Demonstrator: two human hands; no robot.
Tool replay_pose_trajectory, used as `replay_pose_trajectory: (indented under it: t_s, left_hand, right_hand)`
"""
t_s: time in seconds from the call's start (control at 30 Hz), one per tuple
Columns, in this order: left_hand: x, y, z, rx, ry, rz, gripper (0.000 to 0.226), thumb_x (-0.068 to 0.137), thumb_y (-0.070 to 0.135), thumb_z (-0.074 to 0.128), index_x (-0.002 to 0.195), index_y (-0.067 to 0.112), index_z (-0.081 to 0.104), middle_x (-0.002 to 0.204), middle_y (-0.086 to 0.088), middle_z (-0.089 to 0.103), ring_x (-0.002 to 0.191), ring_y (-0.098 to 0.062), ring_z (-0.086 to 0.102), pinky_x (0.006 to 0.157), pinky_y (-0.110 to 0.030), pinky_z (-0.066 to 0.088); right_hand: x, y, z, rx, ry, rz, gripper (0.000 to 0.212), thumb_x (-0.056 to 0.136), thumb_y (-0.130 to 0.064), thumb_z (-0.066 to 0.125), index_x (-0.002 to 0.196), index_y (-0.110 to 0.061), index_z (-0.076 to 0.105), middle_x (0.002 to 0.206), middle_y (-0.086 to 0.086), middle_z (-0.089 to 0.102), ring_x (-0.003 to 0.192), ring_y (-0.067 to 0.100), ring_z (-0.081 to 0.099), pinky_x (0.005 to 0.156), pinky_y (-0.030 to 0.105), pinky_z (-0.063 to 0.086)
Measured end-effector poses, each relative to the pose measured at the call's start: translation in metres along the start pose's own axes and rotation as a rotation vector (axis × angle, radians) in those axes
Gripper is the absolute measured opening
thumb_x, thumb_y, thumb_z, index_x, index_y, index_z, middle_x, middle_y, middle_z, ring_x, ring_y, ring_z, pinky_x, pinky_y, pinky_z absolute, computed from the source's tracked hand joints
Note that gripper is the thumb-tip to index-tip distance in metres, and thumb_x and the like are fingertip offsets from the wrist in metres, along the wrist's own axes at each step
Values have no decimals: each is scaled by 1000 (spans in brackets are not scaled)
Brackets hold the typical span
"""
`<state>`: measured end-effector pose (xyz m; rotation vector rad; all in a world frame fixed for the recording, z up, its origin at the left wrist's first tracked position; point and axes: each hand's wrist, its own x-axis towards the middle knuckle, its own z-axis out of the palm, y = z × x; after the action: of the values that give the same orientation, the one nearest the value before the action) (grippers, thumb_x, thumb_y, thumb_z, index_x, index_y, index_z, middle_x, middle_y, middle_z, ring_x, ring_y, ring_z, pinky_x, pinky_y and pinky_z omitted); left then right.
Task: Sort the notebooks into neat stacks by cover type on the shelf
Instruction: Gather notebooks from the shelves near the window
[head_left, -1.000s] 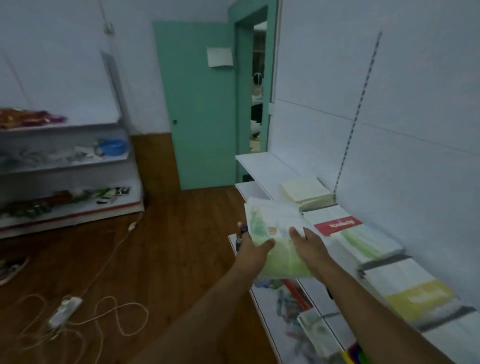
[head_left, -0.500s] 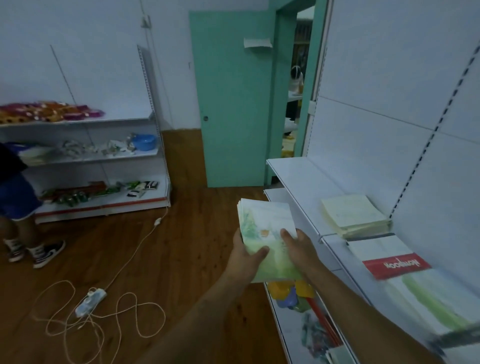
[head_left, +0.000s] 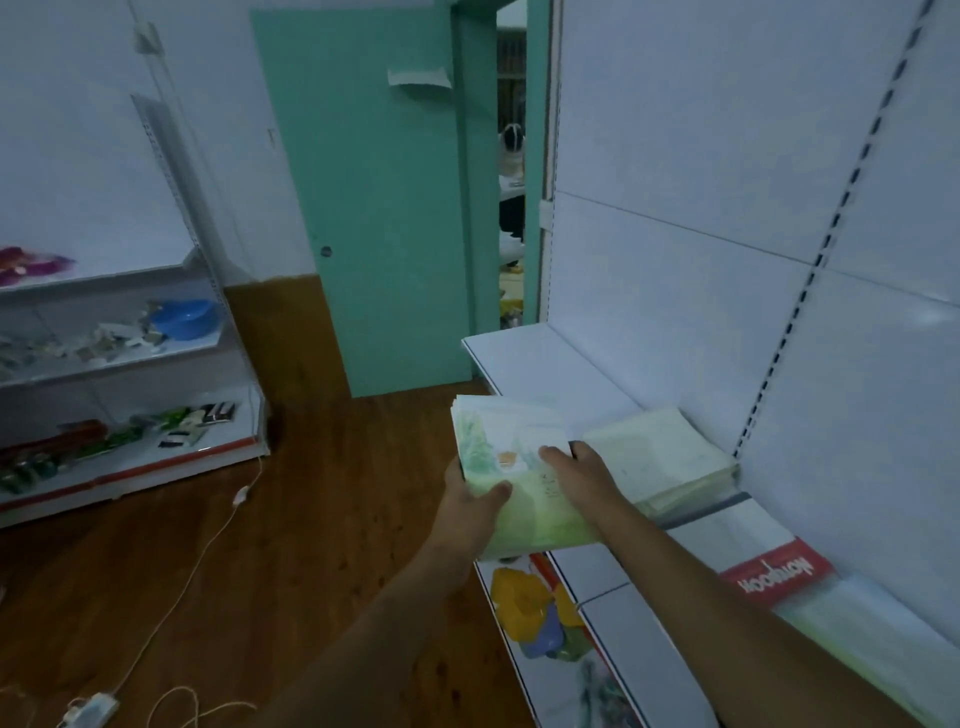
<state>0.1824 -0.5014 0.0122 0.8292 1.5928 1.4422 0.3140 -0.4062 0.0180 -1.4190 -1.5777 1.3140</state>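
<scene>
I hold a stack of green-covered notebooks (head_left: 511, 441) in both hands, just off the front edge of the white shelf (head_left: 550, 358). My left hand (head_left: 470, 501) grips its left edge with the thumb on the cover. My right hand (head_left: 576, 467) grips its right side, fingers on top. Right beside it on the shelf lies a stack of pale yellow-green notebooks (head_left: 670, 457). Farther right lie a red-banded white notebook (head_left: 774, 571) and pale green ones (head_left: 883, 639).
A lower shelf (head_left: 566, 680) under my arms holds colourful items. A teal door (head_left: 379, 208) stands ahead, a white shelving unit (head_left: 130, 364) with goods at the left. A white cable with a power strip (head_left: 93, 712) lies on the wooden floor.
The view has swung left along the shelf. The green stack in both hands has come up next to the pale yellow-green stack, toward the bare far end of the shelf.
</scene>
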Motion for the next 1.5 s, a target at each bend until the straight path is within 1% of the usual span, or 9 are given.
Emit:
replay_pose_trajectory:
  t_s: [0.17, 0.4, 0.53, 0.7, 0.87, 1.07, 1.17, 1.37, 1.5]
  left_hand:
    - [59, 5, 48, -2, -192, 17, 55, 89, 12, 65, 136, 20, 37, 120, -3, 60, 97, -17, 63, 64, -21, 54]
    - [96, 4, 138, 109, -612, -22, 57, 88, 15, 67, 131, 30, 33, 111, 5, 58, 94, -15, 60, 71, -25, 51]
    - [87, -3, 180, 182, -802, -38, 48, 86, 12, 67, 121, 31, 40, 103, 7, 60, 93, -16, 62, 78, -30, 52]
    - [49, -20, 218, 260, -1026, -61, 38, 83, 6, 63, 118, 20, 53, 112, -5, 66, 96, -23, 66, 82, -38, 57]
    - [11, -37, 241, 322, -1202, -75, 49, 81, 0, 60, 127, 13, 52, 111, -12, 67, 97, -28, 67, 84, -44, 57]
    - [-9, -49, 270, 408, -1204, -5, 52, 77, 0, 65, 123, 20, 50, 110, -4, 65, 97, -24, 65, 82, -41, 57]
    - [-12, -53, 279, 432, -1198, 24, 58, 72, 1, 65, 125, 21, 52, 104, 0, 67, 92, -18, 66, 75, -35, 57]
    - [-17, -56, 297, 494, -1172, 61, 56, 72, 7, 71, 122, 22, 52, 93, 14, 61, 80, -1, 61, 51, -10, 46]
    - [-22, -62, 305, 537, -1163, 37, 54, 75, 11, 72, 123, 21, 50, 91, 12, 61, 78, -3, 61, 50, -11, 45]
  right_hand:
    - [34, 14, -40, 132, 183, 61, 24, 86, -39, 59, 95, -17, 56, 92, 4, 62, 79, 20, 63, 61, 29, 48]
    - [35, 44, -117, 180, 550, 197, 25, 87, -33, 61, 99, -12, 54, 92, 8, 60, 77, 22, 60, 64, 31, 45]
    - [5, 66, -147, 198, 761, 293, 31, 85, -36, 62, 104, -13, 55, 96, 8, 63, 85, 25, 63, 69, 33, 49]
    - [-56, 100, -166, 236, 971, 370, 23, 84, -34, 62, 97, -15, 55, 93, 8, 62, 83, 26, 63, 70, 36, 49]
    - [-107, 124, -175, 270, 1112, 445, 16, 83, -24, 65, 92, -12, 58, 84, 9, 64, 74, 23, 65, 63, 28, 51]
    - [-129, 145, -194, 274, 1068, 523, 22, 85, -16, 59, 105, -10, 63, 97, 16, 69, 89, 32, 67, 83, 46, 55]
    - [-131, 157, -202, 241, 1040, 588, 18, 84, -12, 60, 97, -2, 67, 95, 19, 70, 86, 34, 67, 82, 45, 54]
    - [-127, 172, -217, 86, 971, 634, 27, 84, -16, 60, 106, -2, 66, 98, 15, 68, 90, 30, 65, 82, 37, 54]
    - [-126, 178, -221, -33, 946, 683, 36, 85, -22, 61, 115, -1, 60, 109, 16, 65, 99, 30, 63, 84, 35, 53]
